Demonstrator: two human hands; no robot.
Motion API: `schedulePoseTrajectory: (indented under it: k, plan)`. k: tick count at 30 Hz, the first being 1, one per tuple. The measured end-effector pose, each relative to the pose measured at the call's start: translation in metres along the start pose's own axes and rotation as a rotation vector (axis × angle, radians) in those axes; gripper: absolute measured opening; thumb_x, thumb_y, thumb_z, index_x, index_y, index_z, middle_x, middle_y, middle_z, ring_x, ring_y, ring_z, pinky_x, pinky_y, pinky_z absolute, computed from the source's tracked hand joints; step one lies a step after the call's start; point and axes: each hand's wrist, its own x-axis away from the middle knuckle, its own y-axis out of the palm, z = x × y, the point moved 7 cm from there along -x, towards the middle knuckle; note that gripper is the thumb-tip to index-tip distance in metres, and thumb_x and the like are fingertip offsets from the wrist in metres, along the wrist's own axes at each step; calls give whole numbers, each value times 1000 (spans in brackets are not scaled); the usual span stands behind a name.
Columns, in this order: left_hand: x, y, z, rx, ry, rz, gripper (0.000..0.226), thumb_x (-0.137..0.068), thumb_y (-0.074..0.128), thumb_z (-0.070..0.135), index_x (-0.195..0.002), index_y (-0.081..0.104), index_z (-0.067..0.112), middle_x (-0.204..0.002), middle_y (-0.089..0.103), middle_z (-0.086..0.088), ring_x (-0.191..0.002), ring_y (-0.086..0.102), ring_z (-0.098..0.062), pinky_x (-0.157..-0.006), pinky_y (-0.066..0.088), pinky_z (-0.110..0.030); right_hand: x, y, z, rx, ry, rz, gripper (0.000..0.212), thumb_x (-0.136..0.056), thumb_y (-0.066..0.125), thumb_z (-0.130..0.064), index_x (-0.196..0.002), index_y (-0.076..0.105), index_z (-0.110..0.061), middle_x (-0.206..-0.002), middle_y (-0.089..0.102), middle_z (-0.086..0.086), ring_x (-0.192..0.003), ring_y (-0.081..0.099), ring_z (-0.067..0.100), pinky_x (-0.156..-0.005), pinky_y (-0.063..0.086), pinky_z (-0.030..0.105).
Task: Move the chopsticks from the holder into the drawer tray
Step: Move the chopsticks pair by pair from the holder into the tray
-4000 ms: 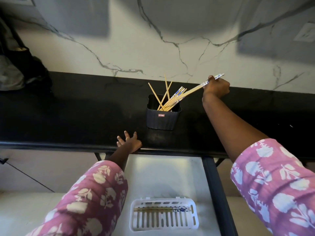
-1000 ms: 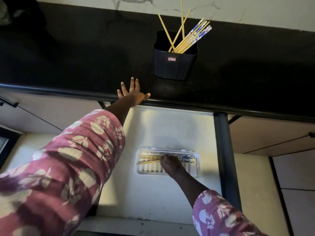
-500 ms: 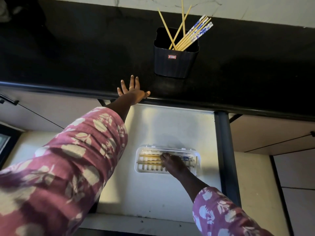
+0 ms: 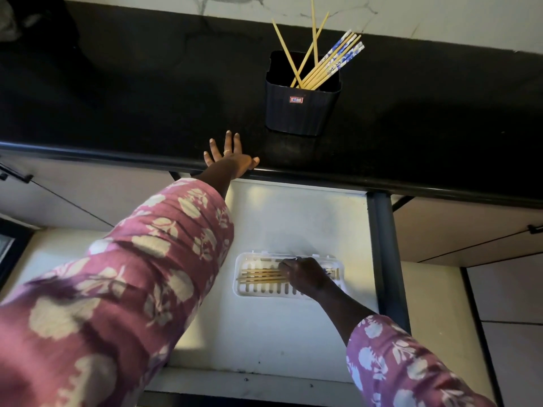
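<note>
A dark ribbed holder [image 4: 302, 113] stands on the black countertop [image 4: 117, 98] with several chopsticks [image 4: 329, 63] leaning in it, some plain and some with blue-patterned ends. Below, a white slotted tray [image 4: 244, 290] lies in the open drawer [image 4: 293, 224]. Several chopsticks [image 4: 260, 276] lie flat across the tray. My right hand [image 4: 307, 274] is down in the tray with bent fingers over their right part, hiding the patterned ends. My left hand [image 4: 230, 158] lies flat on the counter's front edge, fingers spread, holding nothing.
A black vertical post [image 4: 385, 245] runs along the drawer's right side. Closed cabinet fronts with dark handles [image 4: 534, 229] sit on both sides. A marble wall [image 4: 440, 16] rises behind the counter, and dark items [image 4: 35, 22] sit at the far left.
Four seconds ago my right hand held chopsticks up at the holder. It has since come down to the tray and laid them flat there. My left hand has stayed on the counter edge.
</note>
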Motion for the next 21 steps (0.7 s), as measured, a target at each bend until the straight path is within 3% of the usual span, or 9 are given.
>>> schedulePoseTrajectory:
  k: [3,7,12,14,16,18,21]
  plan:
    - [2,0,0,2,0,-5,78,-94,37,55,-152,-7,27,-159,-20,11,-146,-21,-32,-118,-7,-50,1,-52,3,0,-108,346,24,-67,45,-5,-59,64,-18,-55,61,-4,-43,59,15,-38,42,18]
    - [5,-1,0,9,5,-6,78,-94,37,56,-152,-6,28,-159,-18,12,-146,-20,-31,-118,-7,-49,-10,-123,42,23,-67,657,20,-74,56,-8,-75,76,-14,-73,75,0,-56,69,18,-46,51,22]
    - [6,-2,1,-3,15,-16,78,-94,36,56,-153,-6,28,-159,-17,11,-146,-19,-32,-119,-6,-49,-28,-213,101,102,6,994,35,-93,44,-6,-80,77,-8,-79,78,6,-67,75,20,-56,59,24]
    - [4,-2,0,-4,13,-28,78,-94,36,56,-152,-8,27,-159,-20,11,-146,-20,-32,-118,-5,-49,-36,-242,121,164,90,1032,19,-80,60,-2,-81,77,-9,-81,78,5,-70,75,17,-60,59,22]
    - [2,-2,0,-8,14,-38,79,-94,37,56,-152,-9,27,-158,-21,11,-146,-20,-33,-118,-5,-49,-44,-265,143,174,198,1049,16,-70,70,-1,-82,77,-9,-82,78,6,-70,75,17,-59,60,24]
    - [0,-2,0,-13,18,-46,79,-94,36,56,-152,-9,27,-158,-22,10,-146,-21,-33,-118,-6,-49,-54,-282,166,97,330,1017,16,-76,68,-4,-90,75,-4,-90,78,11,-77,75,22,-63,61,29]
    - [-2,-1,-1,-15,19,-45,78,-95,35,56,-152,-8,27,-159,-21,10,-146,-20,-33,-118,-5,-49,-64,-296,205,-229,691,900,29,-93,57,-17,-118,65,-5,-118,68,15,-108,65,29,-90,52,35]
